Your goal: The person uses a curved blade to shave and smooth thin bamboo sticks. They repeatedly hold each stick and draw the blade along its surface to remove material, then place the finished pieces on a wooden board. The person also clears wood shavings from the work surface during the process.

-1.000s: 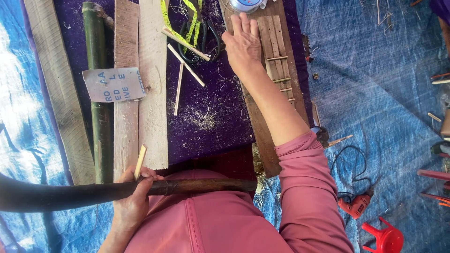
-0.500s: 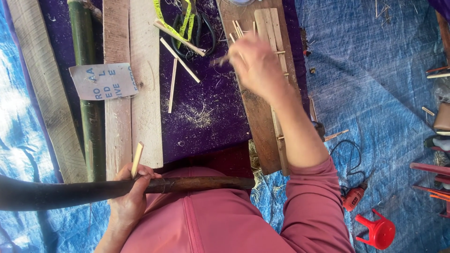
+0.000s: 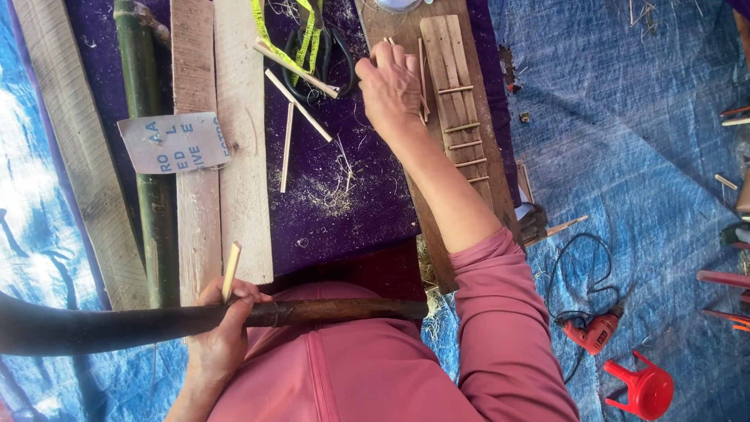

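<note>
1. Your right hand is closed in a pinch on a few thin bamboo slivers, at the top end of the slatted bamboo panel, over its left edge. Keep that pinch light and near the sliver tips, so you can steer them without snapping them.

2. Your left hand is wrapped around the long dark blade handle that lies across your lap, well below the panel, and it also holds a short pale bamboo stick upright between the fingers. Hold that hand steady (the blade end runs out of view to the left, so I cannot tell where its edge points).

3. The panel lies on a brown plank, with small cross-pieces across its slats just below your right hand. I judge it best to lay each sliver square to the slats, matching those cross-pieces.

4. Left of the panel, loose bamboo sticks and shavings lie on the purple cloth, with a yellow measuring tape near the top.

5. Further left of the panel lie two pale boards, a paper label and a green bamboo pole.

6. Right of the panel, on the blue tarp, sit a red drill and a red plastic stool.
</note>
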